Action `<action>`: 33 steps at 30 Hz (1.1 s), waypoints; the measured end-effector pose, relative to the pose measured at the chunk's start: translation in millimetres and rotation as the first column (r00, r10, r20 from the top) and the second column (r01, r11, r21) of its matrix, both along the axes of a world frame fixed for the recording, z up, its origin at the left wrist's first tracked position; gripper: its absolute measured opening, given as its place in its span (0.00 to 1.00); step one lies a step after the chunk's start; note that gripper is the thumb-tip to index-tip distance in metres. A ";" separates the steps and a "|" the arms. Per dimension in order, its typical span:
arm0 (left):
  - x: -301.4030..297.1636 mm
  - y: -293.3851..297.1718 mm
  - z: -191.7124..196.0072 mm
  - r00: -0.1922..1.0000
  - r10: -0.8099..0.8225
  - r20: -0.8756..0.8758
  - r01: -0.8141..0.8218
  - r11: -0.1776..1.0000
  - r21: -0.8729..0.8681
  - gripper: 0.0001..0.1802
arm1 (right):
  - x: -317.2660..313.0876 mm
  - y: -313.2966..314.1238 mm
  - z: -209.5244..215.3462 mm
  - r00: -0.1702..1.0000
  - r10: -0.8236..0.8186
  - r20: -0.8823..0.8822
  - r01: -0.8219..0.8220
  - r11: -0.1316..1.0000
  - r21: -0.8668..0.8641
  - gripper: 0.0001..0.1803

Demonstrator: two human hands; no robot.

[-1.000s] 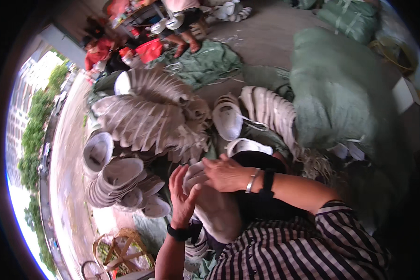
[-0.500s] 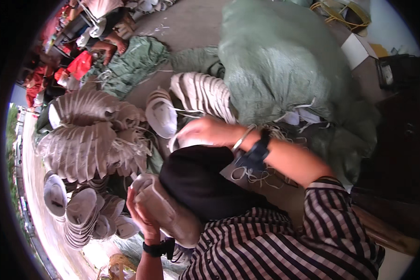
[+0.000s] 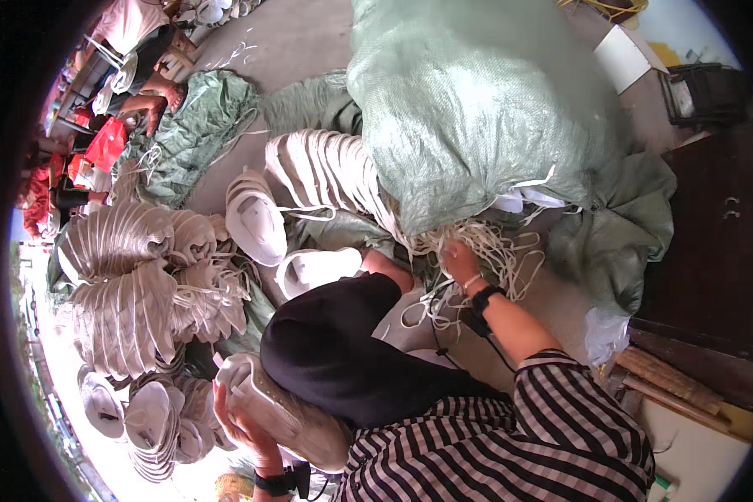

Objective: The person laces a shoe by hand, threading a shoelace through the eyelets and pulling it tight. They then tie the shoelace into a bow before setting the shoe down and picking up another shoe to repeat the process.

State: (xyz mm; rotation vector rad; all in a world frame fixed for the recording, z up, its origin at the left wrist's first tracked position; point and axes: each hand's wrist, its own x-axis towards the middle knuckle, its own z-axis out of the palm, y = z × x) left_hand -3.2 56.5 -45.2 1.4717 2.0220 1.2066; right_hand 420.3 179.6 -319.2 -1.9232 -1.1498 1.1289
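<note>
A beige shoe leans against my dark-clad knee, toe end toward my body. My left hand is closed round its outer side, near the opening. Away to the right, my right hand reaches into a tangled heap of white shoelaces on the floor. Its fingers are bent together among the laces, though which strands they grip is hard to make out. A pale shoe upper lies beside my bare foot, and another upper with a white lining rests just beyond it.
A big green woven sack bulges behind the laces. A row of nested uppers lies against it. More stacked uppers fill the left side. Another person's hands show at far left. Dark furniture stands at right.
My right hand has moved right, from beside the pale upper near my knee to the shoelace heap. My left hand keeps its hold on the shoe. The whole view has shifted slightly.
</note>
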 end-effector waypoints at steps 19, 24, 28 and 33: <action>0.9 7.0 12.5 0.917 -0.048 -0.396 0.063 0.998 0.025 0.29 | -86.2 -11.1 211.0 0.667 0.705 0.242 -0.698 0.478 0.533 0.09; 58.3 -2.2 97.2 0.772 -0.627 0.099 0.629 0.777 0.023 0.28 | -152.2 -41.8 346.5 0.075 0.932 -0.356 -0.886 0.226 0.405 0.08; 78.2 -21.1 103.4 0.714 -0.535 0.453 0.644 0.755 -0.124 0.21 | -156.4 -29.9 388.3 -0.010 0.935 -0.355 -0.935 0.117 0.334 0.09; 42.8 -51.9 86.9 0.812 -0.450 0.373 0.532 0.832 -0.155 0.07 | -107.7 0.2 368.2 0.132 0.863 -0.487 -0.933 0.274 0.234 0.11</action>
